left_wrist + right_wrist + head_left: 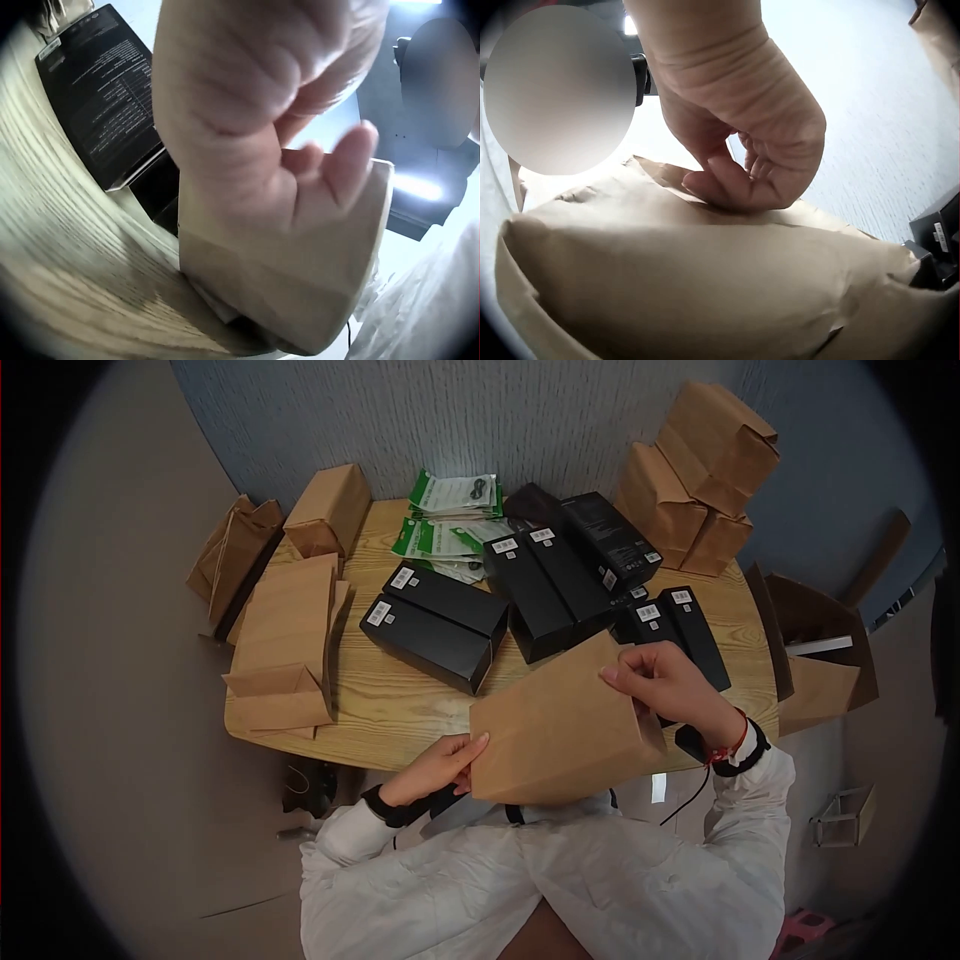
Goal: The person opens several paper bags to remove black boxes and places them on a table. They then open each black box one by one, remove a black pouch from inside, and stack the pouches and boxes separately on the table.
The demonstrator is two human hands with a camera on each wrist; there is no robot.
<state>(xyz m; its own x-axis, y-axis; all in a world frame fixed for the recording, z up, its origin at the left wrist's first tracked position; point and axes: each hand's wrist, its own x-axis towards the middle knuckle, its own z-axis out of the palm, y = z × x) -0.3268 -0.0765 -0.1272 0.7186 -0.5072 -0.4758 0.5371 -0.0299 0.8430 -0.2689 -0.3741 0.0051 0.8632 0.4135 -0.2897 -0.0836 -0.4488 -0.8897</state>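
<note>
A brown paper bag (555,730) is held at a tilt above the table's front edge, between both hands. My left hand (440,768) grips its left end, thumb on the near face; in the left wrist view the hand (232,150) covers part of the bag (277,277). At the upper right edge my right hand (665,685) pinches the paper between thumb and fingers. The right wrist view has the creased paper of the bag (697,277) spread below the right hand (742,142). What lies inside the bag is hidden.
Black boxes with white labels (435,620) stand mid-table, behind the bag. Green-and-white packets (450,540) lie at the back. Flat paper bags (285,630) are at the left, and several filled bags (700,470) are stacked back right. An open carton (820,650) stands beyond the right edge.
</note>
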